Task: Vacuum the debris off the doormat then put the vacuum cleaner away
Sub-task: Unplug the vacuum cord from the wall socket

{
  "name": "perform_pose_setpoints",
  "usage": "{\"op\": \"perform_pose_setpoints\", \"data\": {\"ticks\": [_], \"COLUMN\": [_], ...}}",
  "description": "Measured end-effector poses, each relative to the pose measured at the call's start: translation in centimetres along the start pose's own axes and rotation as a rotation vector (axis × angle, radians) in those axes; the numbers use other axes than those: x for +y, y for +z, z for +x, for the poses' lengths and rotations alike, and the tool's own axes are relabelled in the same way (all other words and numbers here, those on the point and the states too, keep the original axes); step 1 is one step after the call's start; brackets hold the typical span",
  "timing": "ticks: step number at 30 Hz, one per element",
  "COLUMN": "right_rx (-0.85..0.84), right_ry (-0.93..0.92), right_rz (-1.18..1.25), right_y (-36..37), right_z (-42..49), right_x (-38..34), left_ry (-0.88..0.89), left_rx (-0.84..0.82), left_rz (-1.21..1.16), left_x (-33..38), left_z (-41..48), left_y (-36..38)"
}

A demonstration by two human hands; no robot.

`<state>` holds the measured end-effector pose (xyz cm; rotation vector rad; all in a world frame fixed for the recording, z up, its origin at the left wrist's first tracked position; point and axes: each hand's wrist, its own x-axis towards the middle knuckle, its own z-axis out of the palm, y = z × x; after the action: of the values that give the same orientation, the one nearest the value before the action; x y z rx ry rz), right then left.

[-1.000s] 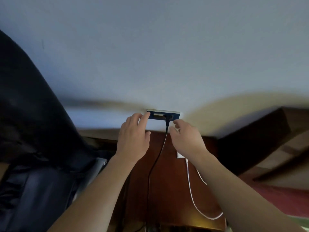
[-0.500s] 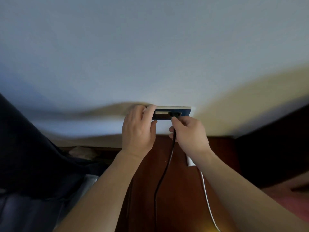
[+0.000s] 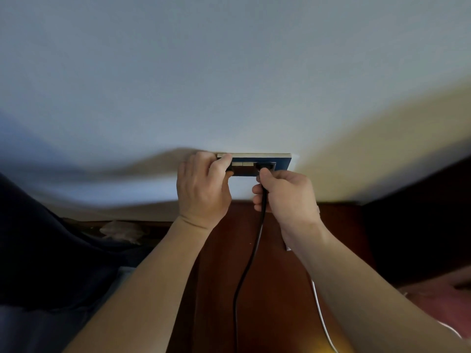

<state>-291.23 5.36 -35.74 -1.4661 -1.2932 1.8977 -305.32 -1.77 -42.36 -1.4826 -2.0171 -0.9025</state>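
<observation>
A dark blue wall socket plate (image 3: 283, 163) sits low on the white wall. A black plug (image 3: 265, 166) sits in its right-hand outlet, and the black power cord (image 3: 251, 261) hangs down from it. My right hand (image 3: 285, 197) is closed around the cord just below the plug. My left hand (image 3: 202, 189) presses against the plate's left end, its thumb on the light switches there. Neither the vacuum cleaner nor the doormat shows in this view.
A dark red-brown wooden cabinet (image 3: 275, 289) stands below the socket. A thin white cable (image 3: 322, 319) trails down its right side. Dark fabric (image 3: 46, 250) fills the left, and dark furniture (image 3: 420, 225) stands at the right.
The view has moved closer to the socket. My right hand slid down from the plug and closed around the cord. My left hand stays on the plate's left end.
</observation>
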Motion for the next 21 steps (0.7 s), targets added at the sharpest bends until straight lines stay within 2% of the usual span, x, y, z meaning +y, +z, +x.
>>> {"op": "perform_pose_setpoints", "data": {"ticks": [18, 21], "right_rx": [0.090, 0.069], "right_ry": [-0.018, -0.008], "right_rz": [0.089, 0.049], "right_y": [0.5, 0.6], "right_z": [-0.8, -3.0], "right_x": [0.2, 2.1], "left_ry": [-0.044, -0.037], "left_rx": [0.026, 0.031], "left_rz": [0.051, 0.045], "left_x": [0.4, 0.3], "left_z": [-0.3, -0.5], "left_y": [0.5, 0.7]}}
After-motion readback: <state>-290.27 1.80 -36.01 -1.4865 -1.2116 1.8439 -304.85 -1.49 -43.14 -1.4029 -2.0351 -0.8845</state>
